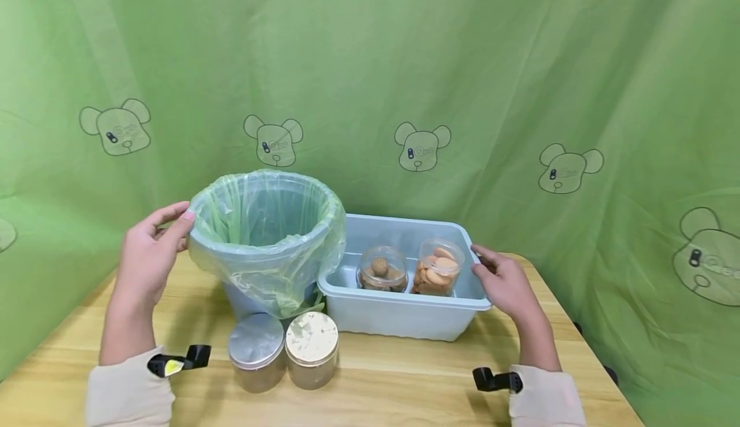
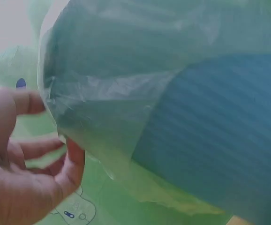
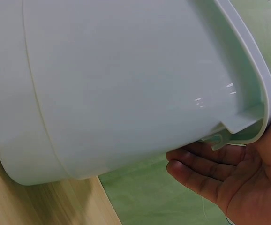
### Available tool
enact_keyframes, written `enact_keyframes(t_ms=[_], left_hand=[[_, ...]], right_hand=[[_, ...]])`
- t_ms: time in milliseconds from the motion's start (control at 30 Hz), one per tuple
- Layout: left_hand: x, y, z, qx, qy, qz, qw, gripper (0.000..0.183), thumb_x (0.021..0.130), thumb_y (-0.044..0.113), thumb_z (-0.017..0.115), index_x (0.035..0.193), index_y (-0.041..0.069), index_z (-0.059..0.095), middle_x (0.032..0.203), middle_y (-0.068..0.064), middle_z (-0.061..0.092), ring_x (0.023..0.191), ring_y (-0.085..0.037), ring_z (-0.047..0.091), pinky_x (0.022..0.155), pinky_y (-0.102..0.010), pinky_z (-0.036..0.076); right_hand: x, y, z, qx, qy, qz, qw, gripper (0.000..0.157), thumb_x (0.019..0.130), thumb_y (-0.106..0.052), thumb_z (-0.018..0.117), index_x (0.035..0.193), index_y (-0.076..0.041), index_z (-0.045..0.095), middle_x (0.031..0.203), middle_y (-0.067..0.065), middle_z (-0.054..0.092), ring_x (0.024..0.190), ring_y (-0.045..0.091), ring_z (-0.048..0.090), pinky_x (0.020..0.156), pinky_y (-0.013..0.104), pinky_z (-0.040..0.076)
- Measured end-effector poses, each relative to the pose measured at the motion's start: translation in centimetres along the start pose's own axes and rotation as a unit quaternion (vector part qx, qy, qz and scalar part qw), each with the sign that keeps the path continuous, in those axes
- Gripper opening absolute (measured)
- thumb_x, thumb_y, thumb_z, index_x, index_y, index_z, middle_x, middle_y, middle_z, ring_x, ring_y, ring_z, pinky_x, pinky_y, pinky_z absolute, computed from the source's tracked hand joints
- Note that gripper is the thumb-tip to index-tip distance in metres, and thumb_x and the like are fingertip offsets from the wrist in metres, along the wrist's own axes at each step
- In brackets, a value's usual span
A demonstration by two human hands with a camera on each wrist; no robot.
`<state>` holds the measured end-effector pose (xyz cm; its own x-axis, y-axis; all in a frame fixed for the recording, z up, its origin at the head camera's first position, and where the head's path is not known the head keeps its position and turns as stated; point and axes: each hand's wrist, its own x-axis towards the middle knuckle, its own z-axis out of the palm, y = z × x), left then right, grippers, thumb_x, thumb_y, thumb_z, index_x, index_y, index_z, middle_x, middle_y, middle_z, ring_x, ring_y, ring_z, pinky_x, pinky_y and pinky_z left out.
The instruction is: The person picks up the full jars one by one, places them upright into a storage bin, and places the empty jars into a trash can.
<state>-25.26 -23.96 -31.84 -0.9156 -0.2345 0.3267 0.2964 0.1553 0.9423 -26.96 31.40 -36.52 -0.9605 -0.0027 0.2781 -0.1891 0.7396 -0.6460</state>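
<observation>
- Bin [image 1: 263, 247] with a green liner [image 1: 272, 273] stands on the wooden table [image 1: 405, 375], touching the left end of a pale blue tub [image 1: 399, 311].
- Left hand [image 1: 151, 247] is at the bin's left rim: fingers nearly straight and spread, thumb tip touching the liner at the rim. From the left wrist view the hand [image 2: 27, 173] lies open beside the bag-covered wall [image 2: 173, 112], thumb against the plastic, the other fingers apart from it.
- Right hand [image 1: 504, 279] rests at the tub's right end, fingers relaxed, lying on and under the rim. In the right wrist view the fingers [image 3: 206, 171] sit under the rim lip [image 3: 262, 122], not curled tight around it.
- Two clear jars stand inside the tub: one with brown pieces [image 1: 381, 270], one with round biscuits [image 1: 437, 268], just beside each other.
- Two lidded jars stand in front of the bin, touching: a silver-lidded one [image 1: 257, 343] and a pale-lidded one [image 1: 312, 340].
- Green cloth with bear prints [image 1: 422, 148] hangs behind.
</observation>
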Motion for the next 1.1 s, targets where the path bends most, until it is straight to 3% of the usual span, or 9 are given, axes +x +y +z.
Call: enact_keyframes(t_ms=[67, 133, 233, 367, 567, 833, 1100], left_hand=[[0.17, -0.22, 0.08, -0.098, -0.006, -0.019, 0.9950, 0.044, 0.100, 0.023, 0.069, 0.135, -0.001, 0.060, 0.112, 0.005, 0.064, 0.089, -0.007, 0.062, 0.074, -0.014, 0.055], [0.27, -0.34, 0.07, -0.179, -0.011, -0.032, 0.9833, 0.030, 0.098, 0.016, 0.071, 0.125, 0.002, 0.066, 0.106, 0.002, 0.068, 0.086, -0.008, 0.064, 0.073, -0.016, 0.056], [0.31, -0.38, -0.03, -0.244, -0.028, -0.041, 0.9685, 0.016, 0.097, 0.009, 0.072, 0.112, 0.008, 0.073, 0.102, -0.001, 0.071, 0.083, -0.010, 0.065, 0.073, -0.018, 0.057], [0.25, -0.24, -0.11, -0.294, -0.039, -0.050, 0.9535, 0.014, 0.095, 0.002, 0.072, 0.107, 0.007, 0.076, 0.100, -0.003, 0.074, 0.081, -0.011, 0.066, 0.073, -0.018, 0.058], [0.14, -0.03, -0.31, -0.322, -0.045, -0.070, 0.9433, 0.016, 0.093, -0.003, 0.072, 0.107, 0.003, 0.077, 0.099, -0.005, 0.076, 0.081, -0.012, 0.068, 0.075, -0.020, 0.059], [0.04, -0.21, -0.31, -0.317, -0.037, -0.070, 0.9450, 0.015, 0.093, -0.003, 0.072, 0.105, 0.004, 0.078, 0.099, -0.005, 0.075, 0.081, -0.012, 0.067, 0.076, -0.020, 0.060], [0.01, -0.19, -0.18, -0.303, -0.031, -0.074, 0.9494, 0.015, 0.092, 0.000, 0.075, 0.106, 0.006, 0.078, 0.101, -0.003, 0.075, 0.082, -0.011, 0.067, 0.077, -0.020, 0.059]], right_hand=[[0.00, 0.02, -0.02, 0.000, -0.001, 0.001, 1.000, 0.047, 0.107, -0.015, 0.047, 0.150, 0.004, 0.046, 0.135, 0.033, 0.058, 0.122, 0.045, 0.059, 0.097, 0.057, 0.054], [0.00, -0.04, -0.04, -0.002, -0.002, 0.003, 1.000, 0.048, 0.107, -0.016, 0.047, 0.150, 0.004, 0.046, 0.135, 0.033, 0.058, 0.122, 0.045, 0.059, 0.098, 0.057, 0.053], [0.03, -0.15, -0.04, -0.003, -0.002, 0.005, 1.000, 0.048, 0.107, -0.017, 0.047, 0.151, 0.003, 0.045, 0.135, 0.033, 0.058, 0.122, 0.045, 0.059, 0.098, 0.057, 0.053], [0.01, -0.32, -0.01, -0.003, -0.002, 0.008, 1.000, 0.048, 0.107, -0.018, 0.048, 0.150, 0.004, 0.045, 0.134, 0.033, 0.059, 0.121, 0.045, 0.059, 0.097, 0.057, 0.054], [-0.09, -0.43, -0.12, -0.008, -0.009, 0.012, 1.000, 0.049, 0.108, -0.019, 0.047, 0.151, 0.004, 0.045, 0.134, 0.033, 0.059, 0.121, 0.045, 0.059, 0.098, 0.057, 0.053], [-0.02, -0.15, -0.23, -0.017, -0.010, 0.010, 1.000, 0.055, 0.111, -0.035, 0.043, 0.151, 0.002, 0.046, 0.135, 0.030, 0.060, 0.121, 0.044, 0.059, 0.097, 0.057, 0.053], [-0.13, -0.43, -0.71, -0.035, 0.020, -0.017, 0.999, 0.052, 0.110, -0.032, 0.046, 0.146, 0.005, 0.051, 0.124, 0.028, 0.066, 0.110, 0.040, 0.065, 0.088, 0.053, 0.057]])
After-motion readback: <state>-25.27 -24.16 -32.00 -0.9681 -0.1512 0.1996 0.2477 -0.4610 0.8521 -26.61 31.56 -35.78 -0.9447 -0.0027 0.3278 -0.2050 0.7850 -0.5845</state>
